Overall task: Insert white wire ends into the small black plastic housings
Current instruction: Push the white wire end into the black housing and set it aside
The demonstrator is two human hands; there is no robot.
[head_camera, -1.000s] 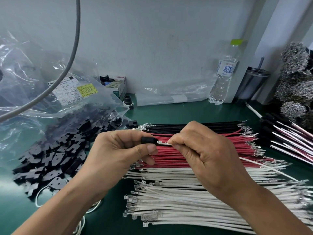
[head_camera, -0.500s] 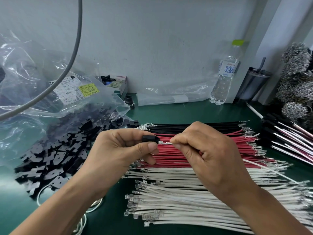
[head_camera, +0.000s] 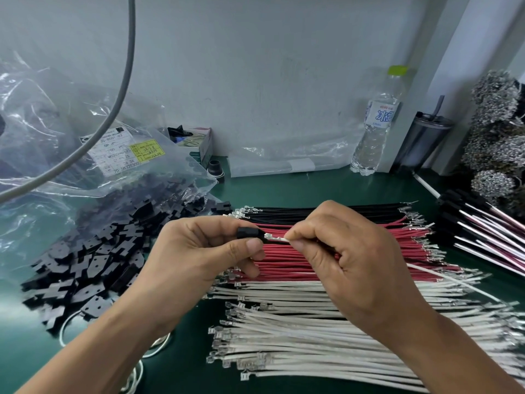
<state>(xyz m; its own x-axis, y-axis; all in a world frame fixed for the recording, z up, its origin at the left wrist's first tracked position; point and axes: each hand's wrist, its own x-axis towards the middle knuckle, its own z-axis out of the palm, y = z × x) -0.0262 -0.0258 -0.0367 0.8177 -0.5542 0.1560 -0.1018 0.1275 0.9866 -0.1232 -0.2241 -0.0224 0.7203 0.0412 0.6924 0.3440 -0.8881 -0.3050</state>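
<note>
The left hand (head_camera: 199,251) pinches a black housing (head_camera: 247,232); the right hand (head_camera: 349,260) pinches a white wire (head_camera: 277,239), its tip just at the opening, not yet in. Many white wires (head_camera: 312,336) wait.

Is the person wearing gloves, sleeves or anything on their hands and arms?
No. The left hand and the right hand are bare, with short fingernails. Both forearms are bare too; no sleeve, watch or ring is visible.

White wire (head_camera: 277,239) (tip at black housing (head_camera: 247,232))

Two hands (head_camera: 204,251) (head_camera: 352,260), one bottle (head_camera: 376,123), one tumbler (head_camera: 420,143).
</note>
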